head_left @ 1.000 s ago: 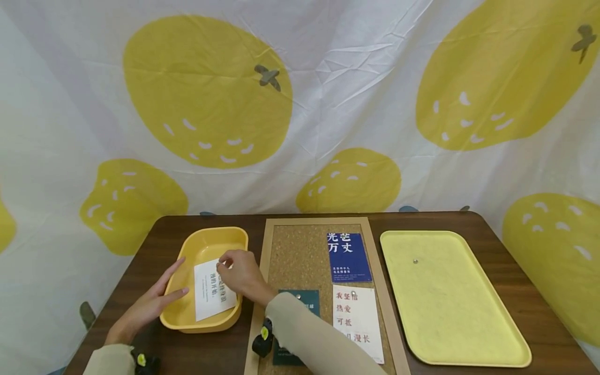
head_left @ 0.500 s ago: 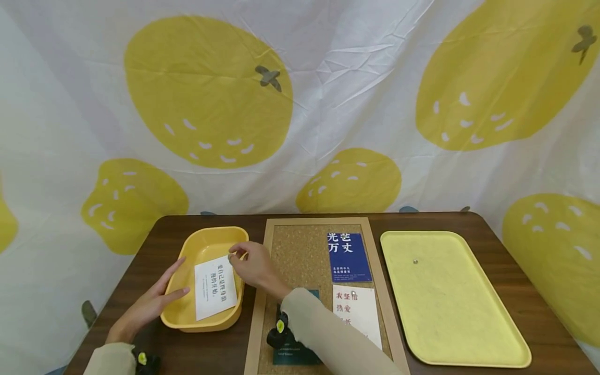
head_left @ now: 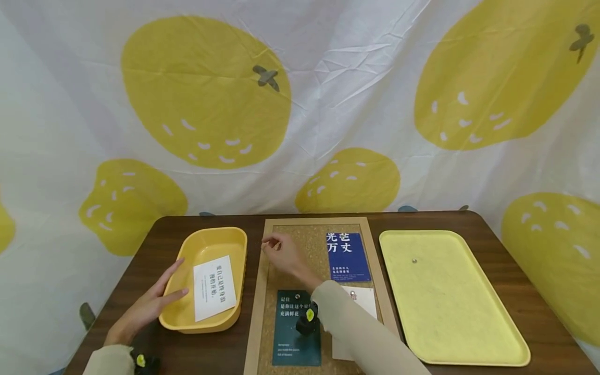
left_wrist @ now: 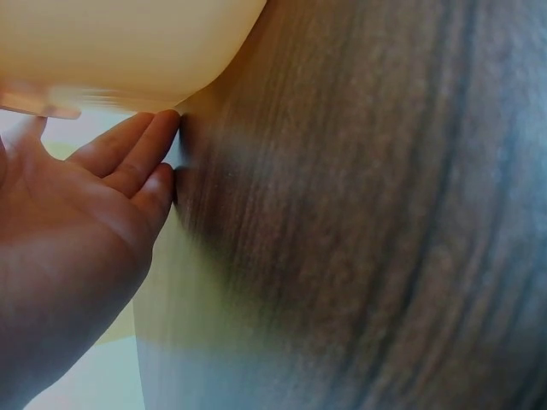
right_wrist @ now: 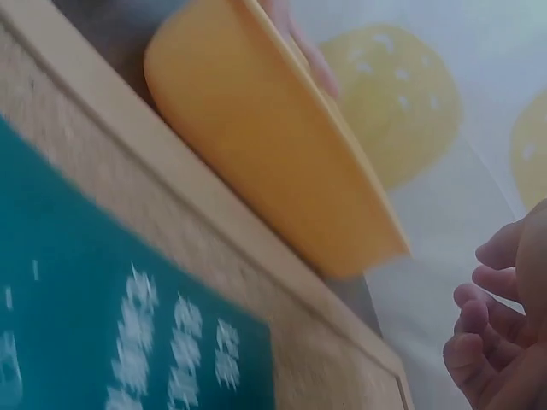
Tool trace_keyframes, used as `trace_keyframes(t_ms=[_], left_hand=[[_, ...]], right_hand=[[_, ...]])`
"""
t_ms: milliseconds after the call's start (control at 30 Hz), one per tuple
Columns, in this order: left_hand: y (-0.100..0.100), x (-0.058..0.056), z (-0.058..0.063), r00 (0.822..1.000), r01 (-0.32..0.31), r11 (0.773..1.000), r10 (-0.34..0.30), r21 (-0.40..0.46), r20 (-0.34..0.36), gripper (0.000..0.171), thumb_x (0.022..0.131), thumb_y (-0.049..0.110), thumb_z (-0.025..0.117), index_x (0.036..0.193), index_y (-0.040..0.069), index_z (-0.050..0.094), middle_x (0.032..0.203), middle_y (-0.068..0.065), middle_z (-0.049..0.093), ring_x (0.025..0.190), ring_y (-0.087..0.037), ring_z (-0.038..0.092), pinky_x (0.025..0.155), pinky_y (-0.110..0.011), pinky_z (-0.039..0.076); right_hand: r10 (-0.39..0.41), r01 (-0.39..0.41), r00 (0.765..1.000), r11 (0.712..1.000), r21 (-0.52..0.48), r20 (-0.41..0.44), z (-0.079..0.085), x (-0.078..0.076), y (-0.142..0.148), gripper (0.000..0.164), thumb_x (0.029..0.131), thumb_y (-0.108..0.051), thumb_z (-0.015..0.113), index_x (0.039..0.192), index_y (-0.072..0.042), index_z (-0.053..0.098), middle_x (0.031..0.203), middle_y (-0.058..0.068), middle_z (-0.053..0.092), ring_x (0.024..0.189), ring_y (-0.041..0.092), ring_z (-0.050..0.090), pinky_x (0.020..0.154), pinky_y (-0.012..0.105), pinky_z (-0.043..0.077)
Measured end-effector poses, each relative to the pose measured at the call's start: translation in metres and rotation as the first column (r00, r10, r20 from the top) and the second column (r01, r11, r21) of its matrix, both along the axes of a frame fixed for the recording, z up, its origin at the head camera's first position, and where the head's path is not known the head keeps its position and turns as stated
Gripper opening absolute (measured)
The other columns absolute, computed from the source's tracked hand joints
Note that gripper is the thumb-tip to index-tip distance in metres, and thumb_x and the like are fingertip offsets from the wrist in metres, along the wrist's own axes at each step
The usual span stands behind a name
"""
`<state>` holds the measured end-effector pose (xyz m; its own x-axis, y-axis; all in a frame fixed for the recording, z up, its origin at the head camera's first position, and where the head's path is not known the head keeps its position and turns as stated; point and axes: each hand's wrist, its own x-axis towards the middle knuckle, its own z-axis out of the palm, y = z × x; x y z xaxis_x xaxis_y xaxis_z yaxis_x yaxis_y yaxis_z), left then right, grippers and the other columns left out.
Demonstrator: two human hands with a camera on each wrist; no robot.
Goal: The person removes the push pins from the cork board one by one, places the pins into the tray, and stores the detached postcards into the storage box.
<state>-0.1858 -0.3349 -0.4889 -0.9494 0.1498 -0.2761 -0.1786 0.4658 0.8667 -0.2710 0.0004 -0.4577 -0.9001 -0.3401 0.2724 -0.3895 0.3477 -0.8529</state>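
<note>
Lying in bin (head_left: 206, 254), wht card (head_left: 214, 289) R of L hand (head_left: 146, 307)

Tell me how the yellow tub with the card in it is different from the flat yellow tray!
The tub is deep with tall sides; the tray is shallow with a low rim. The tub is a more orange yellow; the tray is paler. The tub has a white card inside; the tray has a tiny shiny thing. Both have rounded corners and sit on the brown table.
</note>
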Motion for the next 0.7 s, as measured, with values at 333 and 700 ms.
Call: trace_keyframes(t_ms=[333, 700], left_hand=[[-0.002, 0.003, 0.005, 1.000, 0.000, 1.000, 0.000, -0.001, 0.002, 0.088, 0.098, 0.033, 0.063, 0.161, 0.031, 0.002, 0.165, -0.018, -0.008, 0.147, -0.039, 0.008, 0.086, -0.009, 0.038], [0.000, 0.006, 0.004, 1.000, -0.016, 1.000, 0.017, -0.011, 0.016, 0.089, 0.098, 0.033, 0.062, 0.160, 0.030, 0.000, 0.165, -0.016, -0.011, 0.150, -0.043, -0.004, 0.115, -0.066, 0.013]], right_hand=[[-0.090, 0.090, 0.996, 0.996, 0.017, 0.000, 0.001, -0.014, 0.037, 0.015, 0.092, -0.004, 0.064, 0.105, 0.001, 0.072, 0.088, 0.010, 0.067, 0.078, 0.018, 0.057, 0.067, 0.026, 0.047], [-0.207, 0.208, 0.978, 0.972, 0.107, -0.029, -0.009, -0.025, 0.089, 0.017, 0.092, -0.011, 0.066, 0.105, -0.001, 0.073, 0.085, 0.005, 0.067, 0.073, 0.017, 0.058, 0.059, 0.027, 0.047]])
